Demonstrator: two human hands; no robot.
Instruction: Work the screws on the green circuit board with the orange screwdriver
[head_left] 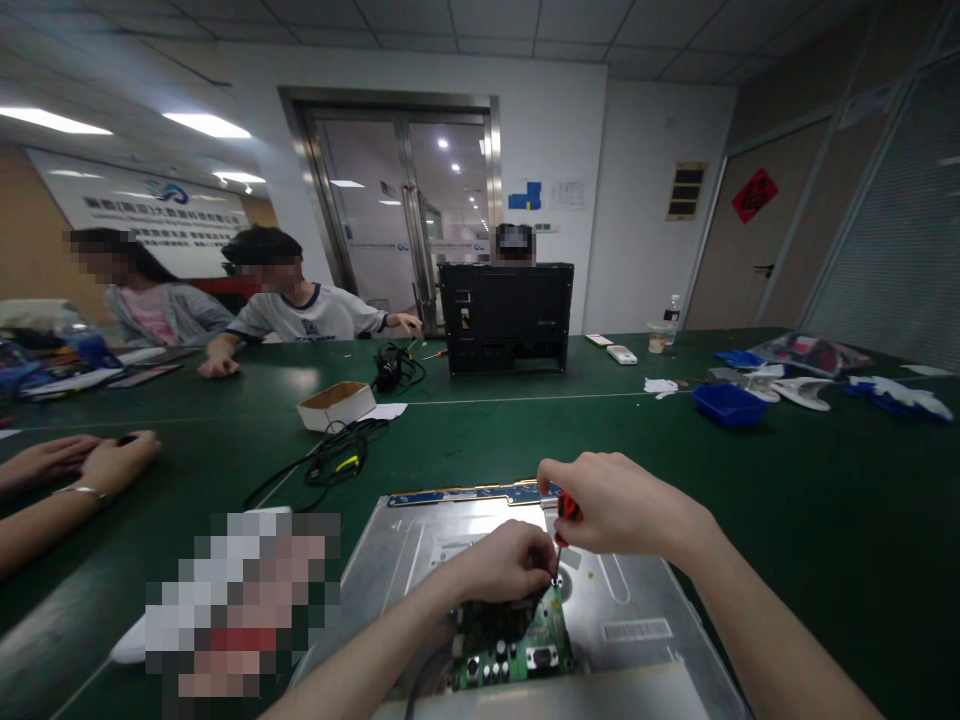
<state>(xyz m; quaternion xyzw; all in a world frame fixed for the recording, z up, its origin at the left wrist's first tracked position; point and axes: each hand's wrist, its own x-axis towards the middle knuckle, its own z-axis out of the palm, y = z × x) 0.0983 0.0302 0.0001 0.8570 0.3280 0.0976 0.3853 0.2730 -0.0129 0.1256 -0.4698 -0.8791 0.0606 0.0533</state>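
My right hand (pixel 619 505) is closed around the red and black handle of a screwdriver (pixel 568 506). Its shaft points down, and the tip meets the upper right corner of a green circuit board (pixel 551 625). Close beside the tip, my left hand (pixel 510 562) has its fingers pinched together over the board. Whatever lies between those fingertips is hidden. The board sits on the silver metal back of a display panel (pixel 637 590), which lies flat on the table. Along the panel's far edge runs a narrow blue circuit strip (pixel 450 495).
Black cables (pixel 334 460) and an open cardboard box (pixel 337 405) lie beyond the panel on the green table (pixel 787 500). A black monitor housing (pixel 506 318) stands farther back. At right is a blue tray (pixel 729 404). Another person's hands (pixel 90 465) rest at left; several people sit around.
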